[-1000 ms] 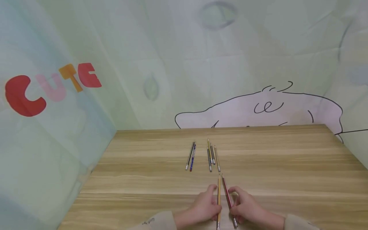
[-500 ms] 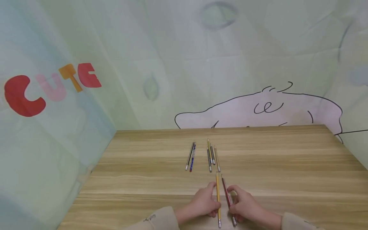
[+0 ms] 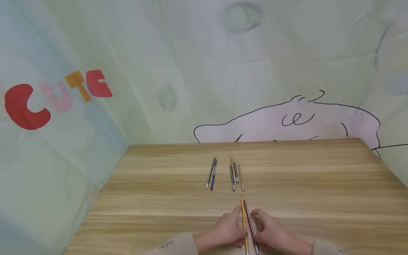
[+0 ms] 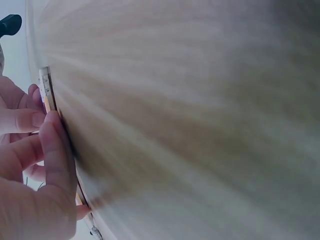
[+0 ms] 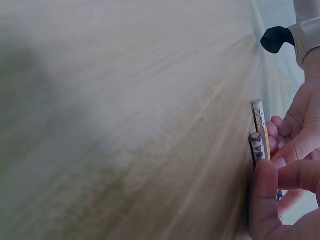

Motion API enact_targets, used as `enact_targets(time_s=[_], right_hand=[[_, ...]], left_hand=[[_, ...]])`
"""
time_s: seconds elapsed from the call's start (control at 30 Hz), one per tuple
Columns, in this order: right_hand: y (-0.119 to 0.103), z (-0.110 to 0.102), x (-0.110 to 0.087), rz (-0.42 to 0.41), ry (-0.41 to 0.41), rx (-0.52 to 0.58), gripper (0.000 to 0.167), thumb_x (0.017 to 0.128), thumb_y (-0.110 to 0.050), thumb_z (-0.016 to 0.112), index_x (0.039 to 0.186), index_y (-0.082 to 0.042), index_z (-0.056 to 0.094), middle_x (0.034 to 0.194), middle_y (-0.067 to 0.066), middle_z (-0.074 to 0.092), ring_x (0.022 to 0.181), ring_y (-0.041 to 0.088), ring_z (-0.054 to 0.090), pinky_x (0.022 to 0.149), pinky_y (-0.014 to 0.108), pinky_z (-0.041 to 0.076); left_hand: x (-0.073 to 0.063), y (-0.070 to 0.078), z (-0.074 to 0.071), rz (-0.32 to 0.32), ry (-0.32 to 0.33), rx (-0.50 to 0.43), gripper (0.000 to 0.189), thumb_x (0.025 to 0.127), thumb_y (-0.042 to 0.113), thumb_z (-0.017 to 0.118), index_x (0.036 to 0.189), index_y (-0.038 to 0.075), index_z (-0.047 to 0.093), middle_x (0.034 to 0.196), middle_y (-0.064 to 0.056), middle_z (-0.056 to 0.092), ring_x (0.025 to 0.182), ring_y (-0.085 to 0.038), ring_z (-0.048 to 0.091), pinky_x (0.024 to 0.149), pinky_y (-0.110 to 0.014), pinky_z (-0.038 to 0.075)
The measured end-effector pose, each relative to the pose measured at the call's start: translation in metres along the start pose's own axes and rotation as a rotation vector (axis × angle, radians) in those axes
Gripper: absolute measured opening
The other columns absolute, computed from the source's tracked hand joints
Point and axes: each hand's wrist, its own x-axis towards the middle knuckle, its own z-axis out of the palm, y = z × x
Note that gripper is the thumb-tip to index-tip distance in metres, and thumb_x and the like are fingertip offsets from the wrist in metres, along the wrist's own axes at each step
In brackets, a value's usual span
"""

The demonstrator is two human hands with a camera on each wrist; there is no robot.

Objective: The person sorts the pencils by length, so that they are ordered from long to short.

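Two pencils lie nearly side by side at the near middle of the table, tips pointing away and almost meeting. My left hand (image 3: 227, 228) pinches the yellow pencil (image 3: 244, 217), its thumb low on the shaft and its index finger near the upper part. On the other side, my right hand (image 3: 272, 230) holds the dark red pencil (image 3: 249, 217) low down, thumb against the shaft. The right index finger arches just beside it. In the right wrist view the yellow pencil's white eraser (image 5: 257, 106) sticks out beyond the dark red pencil's metal-banded end (image 5: 257, 145).
Farther back on the wooden table (image 3: 159, 198) lie two loose groups of pencils. A black pencil (image 3: 210, 173) and a blue patterned pencil (image 3: 214, 175) form the left one; several pencils (image 3: 234, 173) make up the right one. A printed cloth (image 3: 143, 88) hangs behind.
The yellow pencil shifted slightly away and left, then back toward me and right. The dark red pencil has swung left at its tip, so the gap between the two has narrowed.
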Motion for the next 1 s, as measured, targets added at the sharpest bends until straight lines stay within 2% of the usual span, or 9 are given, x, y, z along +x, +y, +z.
enact_targets(time_s=[0.13,0.27,0.43,0.57,0.77,1.0], right_hand=[[0.0,0.0005,-0.0014,-0.009,-0.012,0.002,0.054,0.071,0.005,0.061,0.12,0.005,0.039,0.054,0.004,0.052,0.04,0.01,0.049,0.037,0.026,0.044],[0.0001,0.0014,-0.0014,-0.02,-0.012,-0.004,0.056,0.072,-0.002,0.065,0.121,0.006,0.038,0.051,0.003,0.053,0.038,0.009,0.049,0.036,0.027,0.044],[-0.0008,0.0025,-0.0014,-0.021,-0.003,-0.013,0.061,0.072,0.002,0.064,0.126,0.008,0.034,0.049,0.003,0.053,0.036,0.007,0.048,0.035,0.028,0.044],[-0.0018,0.0018,-0.0027,0.006,-0.026,-0.008,0.065,0.072,0.002,0.064,0.128,0.008,0.032,0.05,0.004,0.054,0.037,0.008,0.05,0.036,0.028,0.045],[0.0007,-0.002,-0.003,0.093,-0.085,0.053,0.067,0.075,-0.003,0.065,0.131,0.004,0.03,0.058,0.006,0.059,0.043,0.01,0.054,0.041,0.025,0.047],[0.0034,-0.0008,-0.0026,0.068,-0.071,0.087,0.067,0.075,-0.002,0.064,0.131,0.004,0.029,0.058,0.006,0.059,0.043,0.011,0.054,0.04,0.026,0.047]], left_hand=[[-0.0002,0.0001,-0.0003,-0.006,-0.014,0.007,0.078,0.07,-0.006,0.062,0.137,0.003,0.022,0.052,-0.003,0.056,0.039,-0.013,0.052,0.038,-0.024,0.046],[-0.0001,-0.0004,0.0,-0.001,-0.011,0.004,0.078,0.07,-0.007,0.062,0.137,0.004,0.022,0.051,-0.004,0.056,0.039,-0.012,0.052,0.038,-0.025,0.046],[-0.0003,0.0006,-0.0004,-0.003,-0.015,0.001,0.078,0.07,-0.006,0.061,0.137,0.004,0.022,0.051,-0.003,0.056,0.039,-0.012,0.052,0.038,-0.025,0.046],[-0.0005,0.001,-0.0012,-0.003,-0.022,-0.003,0.078,0.071,-0.006,0.062,0.137,0.005,0.023,0.051,-0.003,0.057,0.039,-0.012,0.052,0.038,-0.024,0.046],[-0.0006,0.0009,-0.0019,-0.004,-0.036,-0.027,0.076,0.073,-0.005,0.061,0.137,0.002,0.022,0.052,-0.005,0.057,0.04,-0.012,0.053,0.038,-0.025,0.046],[-0.0013,0.0004,-0.0013,0.006,-0.032,-0.042,0.075,0.074,-0.005,0.061,0.137,0.003,0.022,0.051,-0.006,0.058,0.04,-0.014,0.054,0.037,-0.026,0.046]])
